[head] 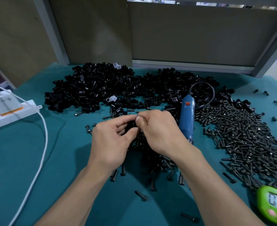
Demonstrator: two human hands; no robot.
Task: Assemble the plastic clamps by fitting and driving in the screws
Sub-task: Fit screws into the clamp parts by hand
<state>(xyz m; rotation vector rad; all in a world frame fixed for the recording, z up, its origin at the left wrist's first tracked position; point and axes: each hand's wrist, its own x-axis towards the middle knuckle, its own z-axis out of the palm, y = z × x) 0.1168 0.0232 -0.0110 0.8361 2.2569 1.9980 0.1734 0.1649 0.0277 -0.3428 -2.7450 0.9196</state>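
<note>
At six o'clock, loose screws (141,195) litter the table (36,168), within easy reach; above them the left hand (111,141) and right hand (157,132) meet, each grip clenched on one black clamp (131,126), seemingly seating a screw, though fingers hide it; the blue screwdriver (186,118) lies at two o'clock, ready for driving; the screw heap (248,141) spreads at three; the clamp pile (93,88) waits at twelve.

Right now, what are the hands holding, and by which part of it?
The left hand and right hand pinch one small black part between thumbs and fingertips; fingers hide where exactly. The screwdriver lies unheld.
</note>
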